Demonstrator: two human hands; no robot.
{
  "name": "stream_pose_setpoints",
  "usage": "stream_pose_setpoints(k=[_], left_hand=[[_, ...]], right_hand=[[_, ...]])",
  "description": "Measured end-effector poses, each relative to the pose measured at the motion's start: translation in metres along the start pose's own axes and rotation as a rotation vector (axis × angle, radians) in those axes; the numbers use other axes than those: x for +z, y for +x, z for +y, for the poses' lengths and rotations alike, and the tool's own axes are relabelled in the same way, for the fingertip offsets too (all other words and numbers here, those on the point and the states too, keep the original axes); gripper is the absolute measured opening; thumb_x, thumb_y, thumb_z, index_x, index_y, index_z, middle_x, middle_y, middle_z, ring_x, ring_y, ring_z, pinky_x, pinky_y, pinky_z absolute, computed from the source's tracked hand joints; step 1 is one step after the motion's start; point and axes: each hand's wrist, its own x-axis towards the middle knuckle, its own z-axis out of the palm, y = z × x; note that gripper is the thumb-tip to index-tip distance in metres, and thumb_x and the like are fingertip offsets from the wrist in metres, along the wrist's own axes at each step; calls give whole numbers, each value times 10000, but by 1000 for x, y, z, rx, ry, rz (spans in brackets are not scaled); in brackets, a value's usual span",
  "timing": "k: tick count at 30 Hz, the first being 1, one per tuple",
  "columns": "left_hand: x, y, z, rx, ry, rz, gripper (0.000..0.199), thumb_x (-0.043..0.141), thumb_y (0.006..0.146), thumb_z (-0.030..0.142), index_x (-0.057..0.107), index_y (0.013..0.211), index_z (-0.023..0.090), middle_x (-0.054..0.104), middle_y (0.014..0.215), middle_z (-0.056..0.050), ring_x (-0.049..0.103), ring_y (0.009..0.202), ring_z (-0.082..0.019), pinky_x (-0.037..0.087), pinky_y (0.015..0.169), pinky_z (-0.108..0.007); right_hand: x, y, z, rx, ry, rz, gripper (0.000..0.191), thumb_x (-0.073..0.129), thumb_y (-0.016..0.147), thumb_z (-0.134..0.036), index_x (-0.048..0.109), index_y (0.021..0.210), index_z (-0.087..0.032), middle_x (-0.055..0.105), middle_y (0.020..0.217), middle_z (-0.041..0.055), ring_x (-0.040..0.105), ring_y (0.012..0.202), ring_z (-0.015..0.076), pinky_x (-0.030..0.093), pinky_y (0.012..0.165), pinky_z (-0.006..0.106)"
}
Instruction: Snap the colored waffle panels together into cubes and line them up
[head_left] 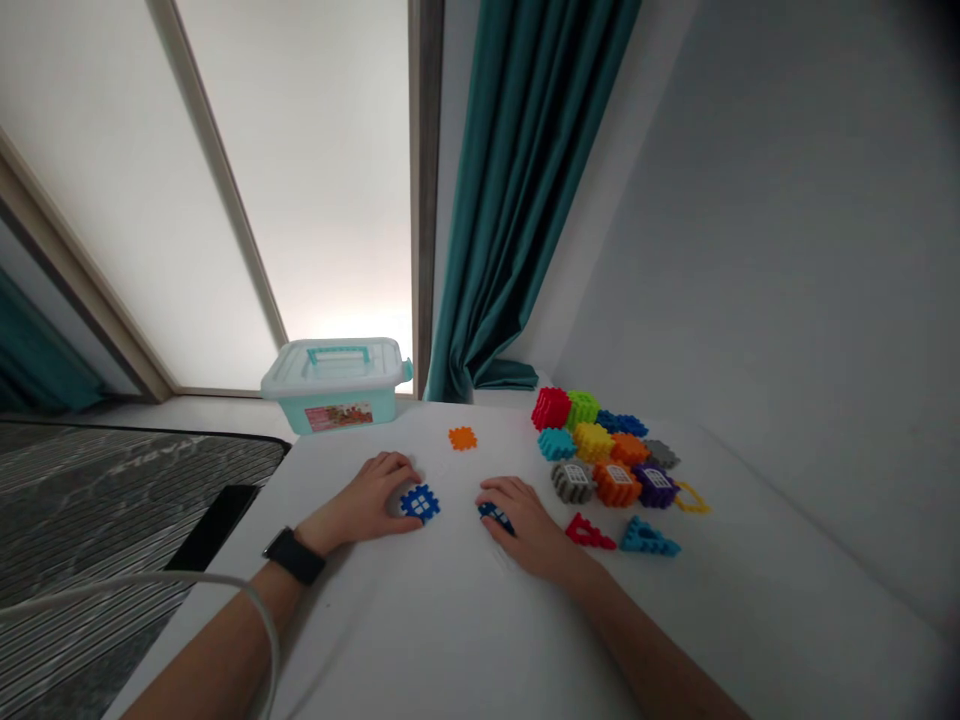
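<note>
My left hand (375,498), with a dark watch on its wrist, curves around a blue square tile (420,503) with toothed edges and a window pattern. The thumb is at the tile's near edge and the fingers are by its far edge. To the right, my right hand (525,520) grips a second blue window tile (496,517), partly hidden under its fingers. Beyond both hands, an orange toothed tile (463,438) lies flat on the white table (450,620).
Right of my right hand stand stacks of toothed tiles, among them grey (572,482), orange (616,484) and purple (655,485). Red (589,532) and blue triangular pieces (649,537) lie nearer. A lidded teal box (337,385) sits back left. A white cable (259,600) crosses my left forearm.
</note>
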Motion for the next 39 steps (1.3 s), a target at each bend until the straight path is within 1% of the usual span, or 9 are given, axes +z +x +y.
stream_pose_setpoints(k=[3, 7, 11, 18, 23, 26, 29, 35, 39], left_hand=[[2, 0, 7, -12, 17, -29, 504, 812, 715, 382, 627, 1162, 241, 585, 1145, -74, 543, 1091, -272, 419, 1009, -425], [6, 1, 14, -3, 37, -32, 455, 744, 773, 338, 607, 1197, 247, 614, 1111, -68, 554, 1076, -271, 414, 994, -420], [12, 3, 19, 0, 50, 30, 526, 729, 751, 263, 563, 1250, 243, 634, 1163, -70, 560, 1116, -283, 401, 1013, -441], [18, 6, 24, 38, -49, 127, 522, 678, 777, 169, 528, 1272, 239, 641, 1214, -82, 586, 1133, -274, 445, 995, -435], [21, 8, 30, 60, -77, 188, 538, 658, 806, 177, 487, 1314, 224, 629, 1240, -94, 579, 1169, -266, 445, 1023, -433], [23, 10, 33, 92, -37, 221, 534, 652, 809, 188, 485, 1315, 222, 631, 1242, -98, 568, 1182, -272, 395, 1080, -479], [27, 12, 36, 128, 0, 241, 525, 656, 804, 180, 494, 1301, 224, 622, 1247, -101, 555, 1189, -273, 345, 1117, -514], [37, 14, 44, 178, 28, 268, 530, 668, 799, 192, 494, 1297, 243, 616, 1231, -104, 555, 1190, -274, 354, 1109, -520], [40, 14, 47, 201, 32, 271, 535, 674, 794, 186, 491, 1294, 239, 616, 1214, -106, 567, 1175, -271, 366, 1104, -521]], right_hand=[[1, -2, 0, -2, 9, 6, 224, 554, 896, -165, 621, 1098, -236, 633, 1235, 85, 546, 1195, 245, 423, 1043, 456], [0, -1, 0, -4, 15, 10, 211, 549, 903, -176, 622, 1093, -231, 635, 1233, 91, 548, 1189, 245, 422, 1043, 458], [-1, -1, 0, -13, 26, 5, 209, 545, 903, -173, 620, 1091, -227, 635, 1229, 94, 550, 1188, 248, 421, 1039, 461], [-2, -1, 0, -16, 40, 5, 217, 543, 906, -170, 616, 1101, -231, 632, 1231, 93, 546, 1194, 259, 418, 1038, 481], [-2, -2, -7, 14, 54, 25, 352, 603, 875, -207, 566, 1224, -233, 627, 1241, 94, 546, 1197, 267, 421, 1049, 480], [0, -2, -12, 31, 57, 64, 458, 636, 850, -215, 524, 1294, -230, 600, 1288, 104, 526, 1230, 275, 411, 1074, 487], [3, -1, -16, 34, 61, 105, 500, 641, 851, -222, 497, 1330, -225, 564, 1329, 118, 500, 1263, 283, 412, 1087, 500], [8, -1, -19, 35, 57, 146, 591, 706, 797, -203, 484, 1342, -253, 500, 1396, 129, 468, 1308, 308, 424, 1093, 538], [8, 1, -19, 23, 36, 165, 545, 705, 802, -199, 505, 1305, -261, 496, 1397, 125, 477, 1303, 309, 440, 1084, 543]])
